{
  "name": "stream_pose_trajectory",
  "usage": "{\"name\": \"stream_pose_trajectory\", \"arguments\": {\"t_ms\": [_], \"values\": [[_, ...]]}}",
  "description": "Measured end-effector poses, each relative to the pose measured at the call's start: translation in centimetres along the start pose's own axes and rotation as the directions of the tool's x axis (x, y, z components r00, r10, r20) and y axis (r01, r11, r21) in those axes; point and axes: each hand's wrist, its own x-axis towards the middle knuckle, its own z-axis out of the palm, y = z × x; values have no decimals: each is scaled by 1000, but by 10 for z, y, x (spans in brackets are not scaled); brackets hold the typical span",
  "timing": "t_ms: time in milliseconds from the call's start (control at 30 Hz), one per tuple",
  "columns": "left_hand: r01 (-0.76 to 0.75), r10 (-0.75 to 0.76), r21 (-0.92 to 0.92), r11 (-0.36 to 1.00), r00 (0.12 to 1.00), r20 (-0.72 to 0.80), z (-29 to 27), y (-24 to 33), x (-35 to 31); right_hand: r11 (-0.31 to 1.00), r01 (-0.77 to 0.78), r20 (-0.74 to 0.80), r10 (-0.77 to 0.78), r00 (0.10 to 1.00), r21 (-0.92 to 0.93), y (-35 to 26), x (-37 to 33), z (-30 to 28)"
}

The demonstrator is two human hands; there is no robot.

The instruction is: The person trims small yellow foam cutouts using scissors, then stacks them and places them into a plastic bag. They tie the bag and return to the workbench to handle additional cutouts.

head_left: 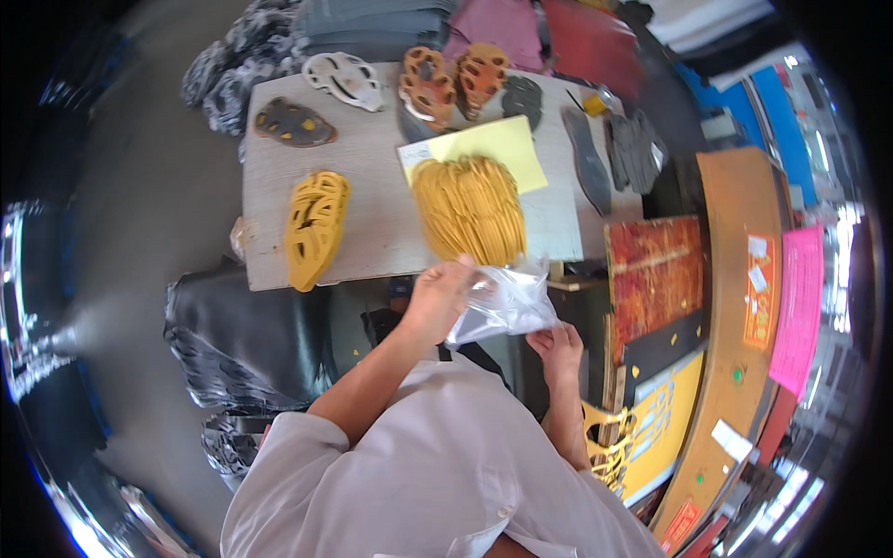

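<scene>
Hands at the near edge of a pale grey wooden tabletop (pixel 372 186), both on one clear crinkled plastic bag (pixel 507 302). Left hand (pixel 437 296) grasps the bag's upper left edge, fingers closed over the film; right hand (pixel 558 349) pinches the lower right corner from beneath. Bag hangs between the two, just below the table edge and in front of the person's white shirt (pixel 437 474).

Just above the bag, on the table: a mound of thin yellow cut-out loops (pixel 470 206), its upper part lying on a pale yellow square paper sheet (pixel 498 144). Well to the left, a stack of thick yellow openwork cut-outs (pixel 314 228) near the table's front left corner. Along the far edge: a dark grey cut-out with yellow spots (pixel 293 123), a white openwork piece (pixel 346 79), two orange-brown openwork stacks (pixel 454 82), a dark grey piece (pixel 523 98). Right end: long dark grey sole-shaped strips (pixel 588 158).

Right of the person: a red-orange mottled board (pixel 656 274), a curved brown wooden bench (pixel 744 307) carrying an orange rectangular label (pixel 760 288) with small white stickers on it, and a bright pink sheet (pixel 798 312) beside it. Lower down, a yellow panel with cut-out holes (pixel 651 428). Black glossy sheet material (pixel 246 335) piled left of the person's left arm
</scene>
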Motion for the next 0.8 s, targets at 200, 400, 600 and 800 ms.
{"name": "stream_pose_trajectory", "arguments": {"t_ms": [200, 400, 600, 800], "values": [[207, -205, -262, 943, 978, 37, -57, 24, -42, 699, -169, 272, -39, 962, 695, -8, 64, -29], [210, 136, 584, 784, 859, -493, -104, 53, -83, 613, -523, 723, -118, 680, 592, -32, 64, -14], [-321, 280, 788, -526, 809, 517, 1, -26, -108, 939, -244, 522, 87, 849, 242, -39, 15, 35], [71, 175, 781, 620, 958, -227, -11, -31, -94, 825, 412, 708, -20, 706, -387, -58, -16, -13]]}}
